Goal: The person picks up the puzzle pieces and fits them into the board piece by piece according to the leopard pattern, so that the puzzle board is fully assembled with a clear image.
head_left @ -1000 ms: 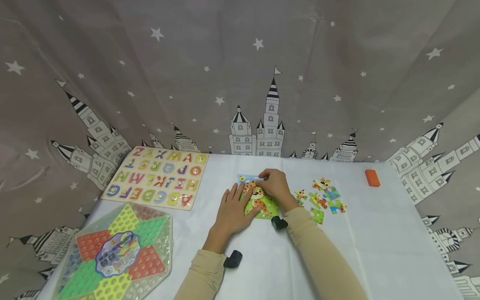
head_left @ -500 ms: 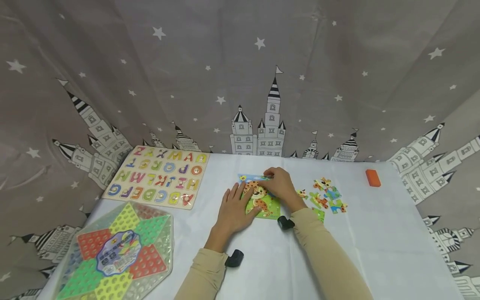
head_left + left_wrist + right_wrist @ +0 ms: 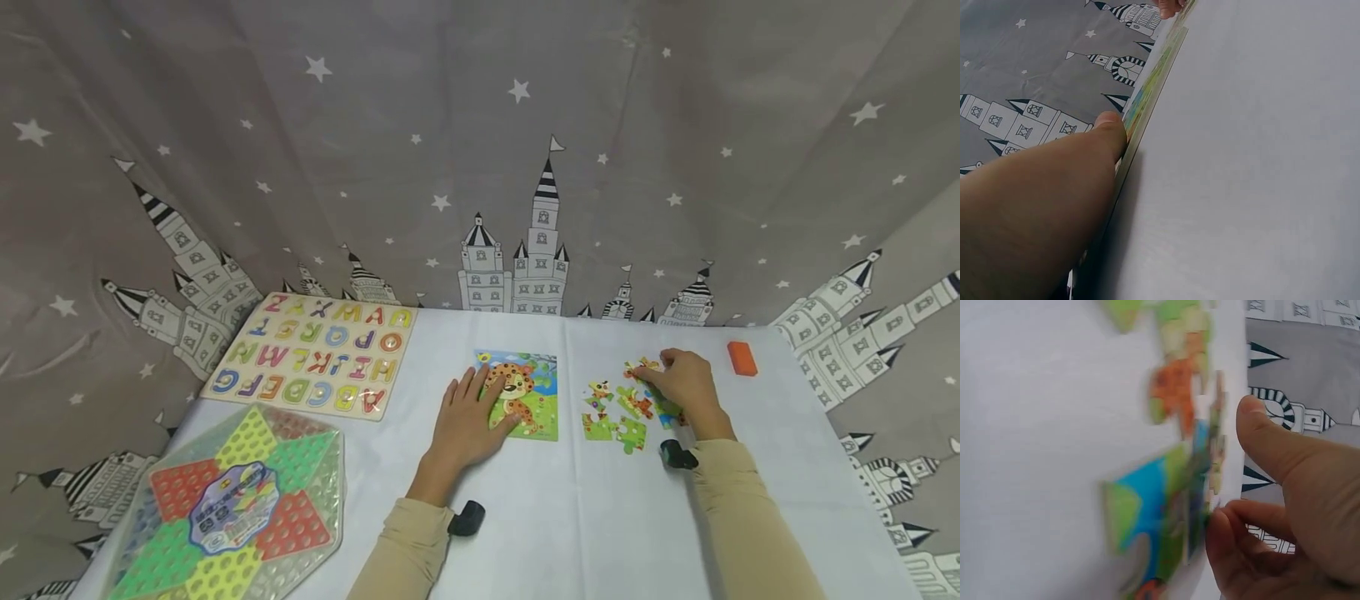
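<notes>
My left hand (image 3: 470, 421) lies with fingers spread over the left part of a square spotted-leopard picture puzzle (image 3: 542, 412). In the left wrist view its thumb (image 3: 1109, 128) rests at the edge of the thin puzzle board (image 3: 1159, 84). My right hand (image 3: 690, 392) hovers over loose jigsaw pieces (image 3: 632, 433) to the puzzle's right. The right wrist view shows its thumb (image 3: 1257, 419) apart from the bent fingers (image 3: 1225, 534), with nothing visible between them. Blurred blue-and-green pieces (image 3: 1141, 494) are close by. Some pieces are partly hidden beneath the right hand.
A wooden alphabet board (image 3: 311, 354) sits at the back left. In front of it is a wrapped hexagonal star-patterned game board (image 3: 232, 500). An orange block (image 3: 742, 358) is at the back right. A grey castle-print curtain (image 3: 480, 167) rises behind the white-covered table (image 3: 525, 525).
My right hand has left the puzzle's upper right corner and moved right to the loose pieces, uncovering that corner and several pieces. My left hand has stayed in place.
</notes>
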Motion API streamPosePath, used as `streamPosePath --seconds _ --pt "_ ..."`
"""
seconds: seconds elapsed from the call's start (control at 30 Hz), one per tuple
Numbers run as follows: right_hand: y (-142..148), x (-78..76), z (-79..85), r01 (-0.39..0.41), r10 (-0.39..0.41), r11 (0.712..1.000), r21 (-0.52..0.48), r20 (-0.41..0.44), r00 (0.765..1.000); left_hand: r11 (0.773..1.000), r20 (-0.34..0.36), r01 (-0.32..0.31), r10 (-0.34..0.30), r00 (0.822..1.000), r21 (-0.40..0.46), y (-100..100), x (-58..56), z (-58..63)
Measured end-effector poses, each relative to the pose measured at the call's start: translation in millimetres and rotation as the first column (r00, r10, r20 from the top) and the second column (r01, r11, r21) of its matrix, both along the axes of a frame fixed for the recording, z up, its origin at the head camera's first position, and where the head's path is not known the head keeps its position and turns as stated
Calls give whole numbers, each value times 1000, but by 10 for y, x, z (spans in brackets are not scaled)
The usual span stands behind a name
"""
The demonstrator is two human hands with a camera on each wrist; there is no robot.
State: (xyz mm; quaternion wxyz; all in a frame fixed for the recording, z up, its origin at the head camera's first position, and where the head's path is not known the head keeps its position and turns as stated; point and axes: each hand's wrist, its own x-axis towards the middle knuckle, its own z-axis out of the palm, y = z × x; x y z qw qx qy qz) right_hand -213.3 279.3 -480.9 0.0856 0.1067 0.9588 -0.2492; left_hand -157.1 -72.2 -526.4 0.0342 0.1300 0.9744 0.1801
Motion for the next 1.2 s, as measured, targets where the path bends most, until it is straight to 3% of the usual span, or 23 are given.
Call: streamPosePath --seconds 0.37,0.53,0.63,0.73,0.87,1.03,1.2 --pt "-140 18 47 94 -93 995 -11 73 993 1000 -2 5 -5 1000 -3 9 -5 -18" --pt "-188 -15 1 107 -109 982 -157 0 994 1000 2 -1 1 1000 -12 -1 3 -18" --pt "-291 -35 -43 87 -105 946 -311 -39 994 1000 1 1 -1 1000 -18 -7 6 -16" --pt "-466 -40 -45 17 -36 895 -446 -36 999 1000 9 4 -4 1000 -14 -12 11 -10" --pt "-818 -46 -20 -130 120 864 -486 -51 991 1000 17 4 -4 1000 -7 -17 16 9" --pt "-1297 -76 -36 -255 239 881 -399 -90 967 1000 6 5 -5 1000 -10 -25 14 19" --pt "-1633 -100 -90 -319 293 896 -310 -128 948 1000 10 15 -15 1000 -15 -42 11 29"
